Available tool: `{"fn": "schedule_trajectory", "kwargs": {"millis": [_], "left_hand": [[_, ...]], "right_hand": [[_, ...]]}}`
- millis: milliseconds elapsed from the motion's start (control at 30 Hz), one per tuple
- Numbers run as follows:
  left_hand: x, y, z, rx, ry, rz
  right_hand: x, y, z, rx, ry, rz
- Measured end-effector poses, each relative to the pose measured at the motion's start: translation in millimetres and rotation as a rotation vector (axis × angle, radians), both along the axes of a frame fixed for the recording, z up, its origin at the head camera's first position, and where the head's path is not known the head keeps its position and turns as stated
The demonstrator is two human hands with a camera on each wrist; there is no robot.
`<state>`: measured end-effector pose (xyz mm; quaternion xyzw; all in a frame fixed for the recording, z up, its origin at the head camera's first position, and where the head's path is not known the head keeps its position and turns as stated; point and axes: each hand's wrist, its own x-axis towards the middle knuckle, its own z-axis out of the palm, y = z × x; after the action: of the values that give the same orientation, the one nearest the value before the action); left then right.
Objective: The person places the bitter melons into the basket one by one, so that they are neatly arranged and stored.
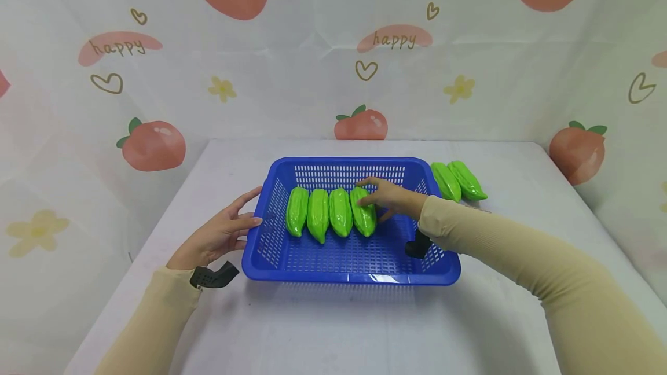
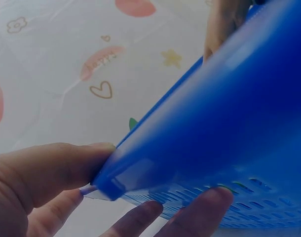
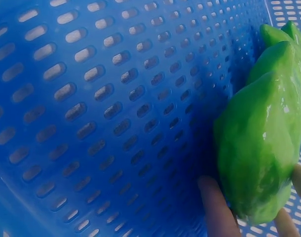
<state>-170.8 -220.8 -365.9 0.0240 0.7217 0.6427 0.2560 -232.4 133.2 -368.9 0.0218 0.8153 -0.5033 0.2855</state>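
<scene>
Four gourds (image 1: 340,213) line the basket (image 1: 312,277) your left hand (image 1: 221,233) pinches. Your right hand (image 1: 392,195) apparently grips the rightmost gourd (image 1: 366,220) for placement; next, release.

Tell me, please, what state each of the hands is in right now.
Left hand: holding the blue basket by its left rim.
Right hand: fingers curled around the rightmost green vegetable in the basket; how firmly cannot be told.

Blue basket (image 1: 312,276): open from above, walled all round.
Bare floor (image 1: 339,259) lies in front of four green gourds (image 1: 341,213); the right hand (image 1: 392,197) blocks their right end, the left hand (image 1: 221,233) the left rim (image 1: 254,242). Outside, two more gourds (image 1: 467,181) obstruct the back right.
</scene>
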Motion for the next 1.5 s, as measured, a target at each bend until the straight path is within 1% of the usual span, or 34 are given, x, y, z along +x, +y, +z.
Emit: {"fn": "schedule_trajectory", "kwargs": {"millis": [300, 733, 1033, 1333, 1500], "left_hand": [[0.8, 0.1, 0.2, -0.011, 0.003, 0.001], [1.7, 0.4, 0.4, -0.025, 0.011, 0.007], [2.1, 0.4, 0.7, -0.018, 0.005, 0.006], [2.6, 0.9, 0.5, -0.034, 0.008, 0.011], [2.1, 0.4, 0.7, -0.033, 0.007, 0.006]], "right_hand": [[-0.9, -0.8, -3.0, 0.035, 0.015, 0.03], [-2.3, -0.9, -4.7, 0.03, 0.013, 0.044], [-0.2, -1.1, -2.1, 0.026, 0.004, 0.041], [-0.3, -1.6, -1.4, 0.02, 0.007, 0.035], [-2.1, -1.7, 2.6, 0.0, -0.016, 0.017]]}}
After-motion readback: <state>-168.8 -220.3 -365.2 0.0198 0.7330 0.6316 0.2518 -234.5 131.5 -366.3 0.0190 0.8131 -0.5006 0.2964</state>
